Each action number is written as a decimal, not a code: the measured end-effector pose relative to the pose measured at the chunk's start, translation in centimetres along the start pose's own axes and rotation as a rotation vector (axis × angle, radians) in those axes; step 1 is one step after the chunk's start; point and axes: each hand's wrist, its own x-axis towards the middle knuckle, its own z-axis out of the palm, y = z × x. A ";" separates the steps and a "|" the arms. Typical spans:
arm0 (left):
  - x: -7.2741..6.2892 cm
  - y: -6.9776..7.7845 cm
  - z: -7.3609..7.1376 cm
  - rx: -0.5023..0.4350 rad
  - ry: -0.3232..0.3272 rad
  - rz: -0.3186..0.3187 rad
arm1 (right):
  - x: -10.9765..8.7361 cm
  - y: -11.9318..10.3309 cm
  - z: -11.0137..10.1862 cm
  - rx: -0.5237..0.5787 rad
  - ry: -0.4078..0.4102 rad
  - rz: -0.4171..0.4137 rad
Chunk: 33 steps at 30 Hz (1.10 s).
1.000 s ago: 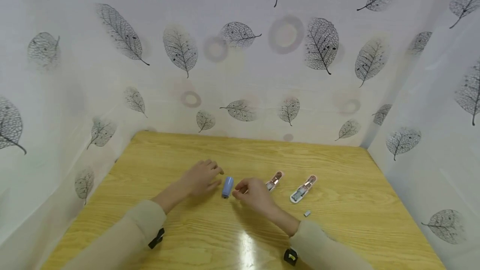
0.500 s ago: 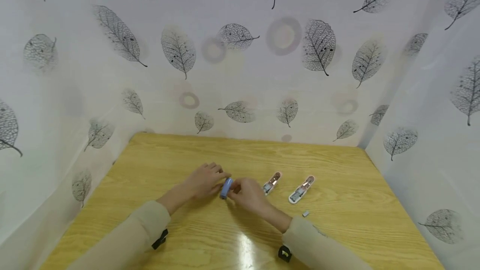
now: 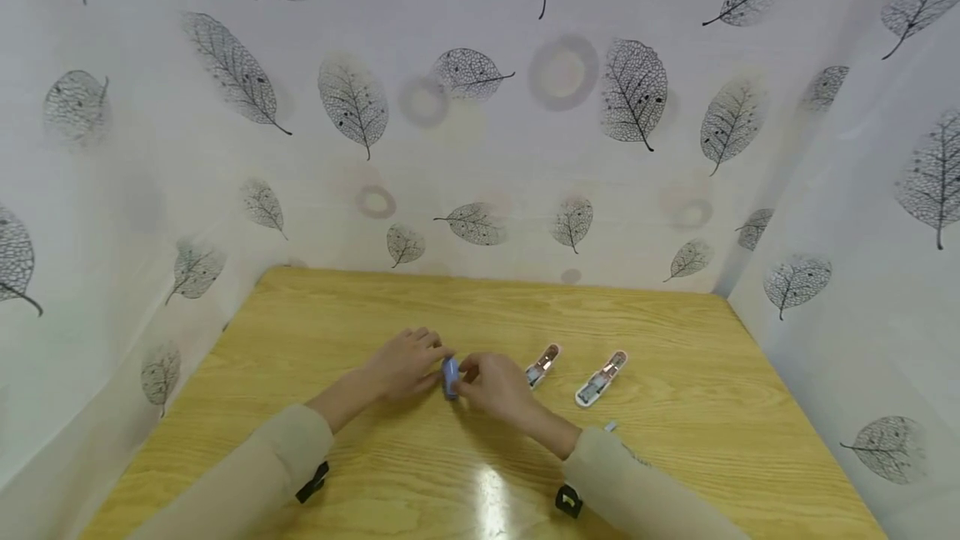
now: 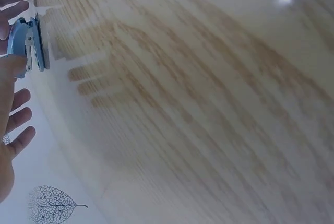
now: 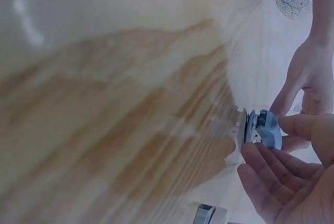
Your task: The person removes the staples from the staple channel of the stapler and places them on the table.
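A small blue stapler (image 3: 450,377) stands on the wooden table between both hands; its light blue top and metal middle show in the left wrist view. My left hand (image 3: 405,365) holds it from the left, index finger at the far end and thumb along the side. From the right, my right hand (image 3: 497,386) pinches it. In the right wrist view the right thumb lies on the top of the blue stapler (image 5: 271,131) while the fingertips are down near its base.
Two small staplers with pale rims and exposed metal insides, one (image 3: 543,365) just beyond my right hand and another (image 3: 602,378) farther right, lie on the table (image 3: 360,298). A small grey piece (image 3: 611,426) lies near the right sleeve. Leaf-patterned curtains (image 3: 480,165) surround the table.
The right hand has come left to the blue stapler and taken hold of it. The left fingers have closed in on it too, and the stapler has turned slightly more upright in view.
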 end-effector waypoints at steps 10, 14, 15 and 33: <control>-1.2 0.3 0.5 -0.011 0.064 -0.011 | 0.1 -0.2 0.1 -0.071 -0.042 -0.006; -1.6 0.5 0.7 -0.026 0.078 -0.013 | -0.1 0.0 0.1 -0.099 -0.032 -0.043; -1.6 0.5 0.7 -0.030 0.082 -0.015 | -0.2 0.1 0.1 -0.102 -0.029 -0.049; -2.4 2.3 0.3 -0.100 0.088 -0.068 | 0.5 1.5 -0.8 -0.234 -0.085 -0.238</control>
